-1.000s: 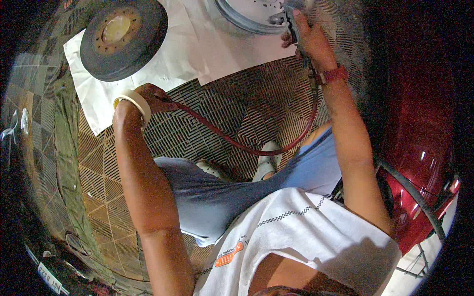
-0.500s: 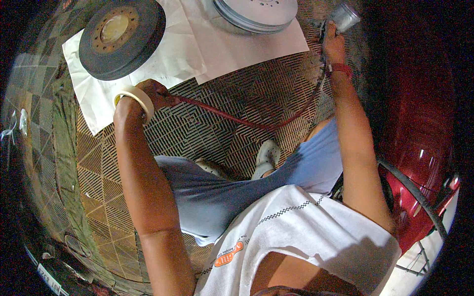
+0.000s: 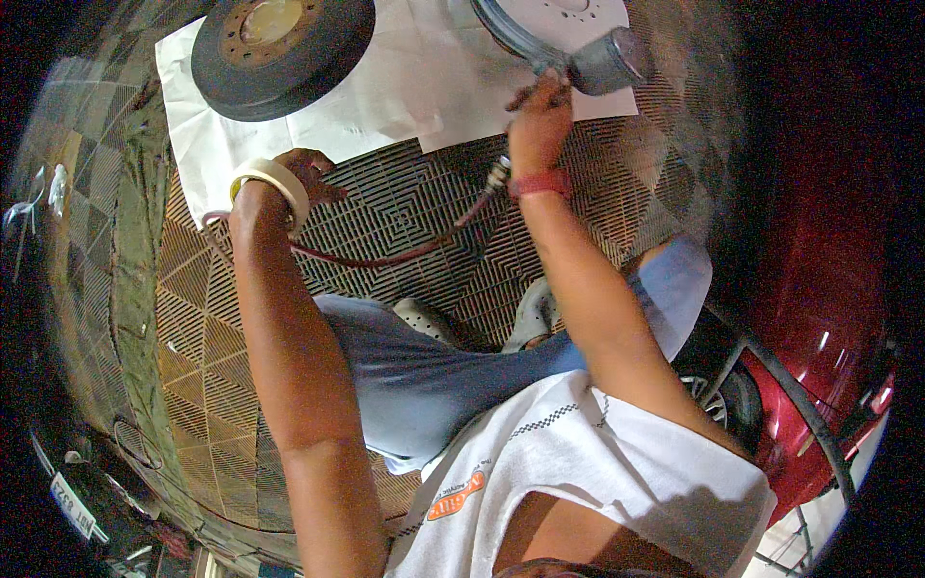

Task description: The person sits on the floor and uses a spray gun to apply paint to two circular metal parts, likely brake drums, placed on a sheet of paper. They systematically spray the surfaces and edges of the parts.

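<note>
Your right grip (image 3: 540, 130) holds the spray gun (image 3: 602, 65), probably rigid and cup-heavy, best held by its handle; your left grip (image 3: 306, 175) hangs loosely open.

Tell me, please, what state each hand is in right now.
Left hand: loosely open, nothing visible in its grasp.
Right hand: closed around a spray gun.

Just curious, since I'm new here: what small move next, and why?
Possibly the left hand should grasp the red hose, lest it snag: the hose runs ungripped past that hand, while the right hand holds the spray gun near the grey brake drum.
</note>
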Available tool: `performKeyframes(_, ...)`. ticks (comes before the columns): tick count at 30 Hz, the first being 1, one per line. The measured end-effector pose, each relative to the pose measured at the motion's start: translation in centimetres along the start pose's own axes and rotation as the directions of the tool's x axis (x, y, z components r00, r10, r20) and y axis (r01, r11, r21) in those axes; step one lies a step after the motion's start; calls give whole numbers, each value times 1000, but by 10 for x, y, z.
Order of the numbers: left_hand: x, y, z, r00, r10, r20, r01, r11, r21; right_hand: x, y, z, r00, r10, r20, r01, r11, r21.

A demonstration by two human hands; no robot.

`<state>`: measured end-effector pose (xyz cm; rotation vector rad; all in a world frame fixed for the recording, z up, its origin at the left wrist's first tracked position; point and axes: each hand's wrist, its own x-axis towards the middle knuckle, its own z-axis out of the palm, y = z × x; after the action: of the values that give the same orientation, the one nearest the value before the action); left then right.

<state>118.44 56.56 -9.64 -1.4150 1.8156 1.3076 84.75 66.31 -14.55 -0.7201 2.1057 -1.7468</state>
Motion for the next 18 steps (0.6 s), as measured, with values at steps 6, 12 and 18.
performKeyframes(6,-21,16,12,996,-25,-82,38,985,167,10,-29,109,934,-355,-32,348,927,-137)
performKeyframes(12,2,-18,30,994,4,110,-22,986,164,62,-41,189,948,-274,-163,226,938,-264)
performKeyframes(18,-46,-8,9,995,-46,88,25,974,223,53,-64,219,999,-32,2,31,943,-333)
